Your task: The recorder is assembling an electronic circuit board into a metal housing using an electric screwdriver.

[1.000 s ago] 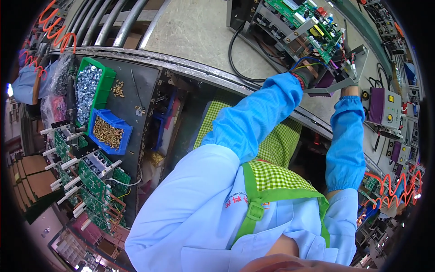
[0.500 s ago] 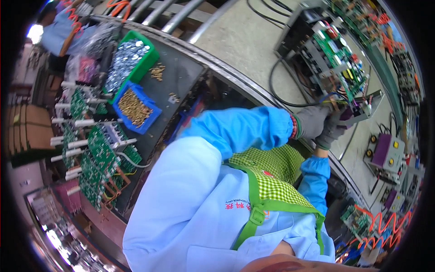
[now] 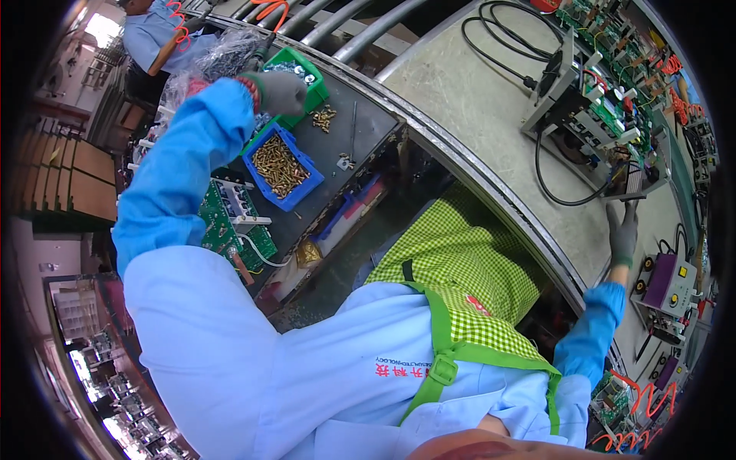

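My left hand [image 3: 282,93], in a grey glove, is over the green bin [image 3: 316,90] of small shiny metal parts. Its fingers look curled closed; whatever may be in them is hidden. On the pale bench, my gloved right hand [image 3: 624,236] has its fingers stretched out and apart. Their tips reach the lower edge of a metal panel [image 3: 658,186] on an opened electrical unit; whether they press on it I cannot tell. That unit carries green circuit boards [image 3: 613,115], and a black cable [image 3: 546,172] loops from it.
A blue bin [image 3: 310,184] of brass-coloured screws adjoins the green one, with loose screws [image 3: 323,118] nearby. Circuit boards [image 3: 218,211] stand at the left. A purple-and-grey unit [image 3: 668,285] sits at the right. Metal rollers [image 3: 376,31] and another person [image 3: 157,38] are farther off.
My left hand has left the unit and swung left to the green bin. My right hand has drawn slightly apart from the unit's inner parts, its fingers now extended. The view has shifted.
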